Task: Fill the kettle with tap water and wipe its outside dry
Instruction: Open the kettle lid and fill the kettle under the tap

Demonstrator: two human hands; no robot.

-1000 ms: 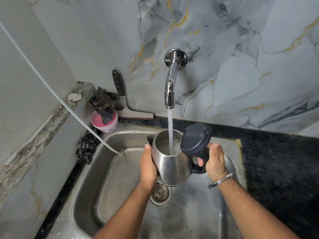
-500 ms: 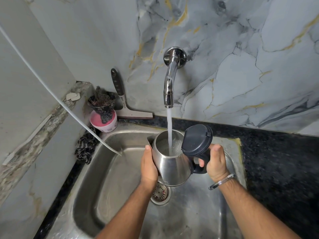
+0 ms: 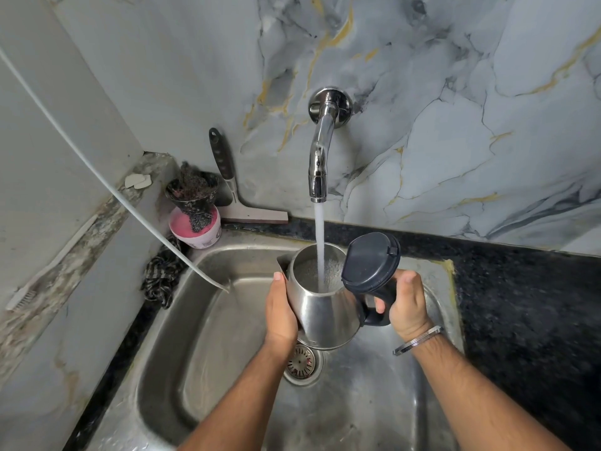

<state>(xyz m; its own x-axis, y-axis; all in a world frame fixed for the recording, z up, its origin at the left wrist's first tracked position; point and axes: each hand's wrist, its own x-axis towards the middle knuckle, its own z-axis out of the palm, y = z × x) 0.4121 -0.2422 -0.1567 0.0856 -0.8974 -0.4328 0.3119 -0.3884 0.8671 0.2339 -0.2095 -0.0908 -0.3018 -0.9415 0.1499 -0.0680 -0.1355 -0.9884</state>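
A stainless steel kettle [image 3: 325, 315] hangs over the sink, directly under the chrome wall tap [image 3: 320, 148]. Its dark lid [image 3: 370, 260] is flipped open to the right. A steady stream of water [image 3: 320, 236] falls from the spout into the kettle's mouth, and bubbling water shows inside. My left hand [image 3: 281, 310] is pressed flat against the kettle's left side. Around the black handle, on the right side, my right hand [image 3: 405, 302] is closed; a metal bangle sits on that wrist.
The steel sink [image 3: 201, 336] has a drain strainer [image 3: 300, 362] just below the kettle. At the back left corner stand a pink tub [image 3: 195, 231] with a scrubber, a squeegee [image 3: 240, 203] and a checked cloth [image 3: 161, 276]. A white hose [image 3: 107, 187] runs down into the sink. Black stone counter [image 3: 520, 304] lies to the right.
The kettle and both hands have stayed in place under the running tap. Only the view has shifted slightly.
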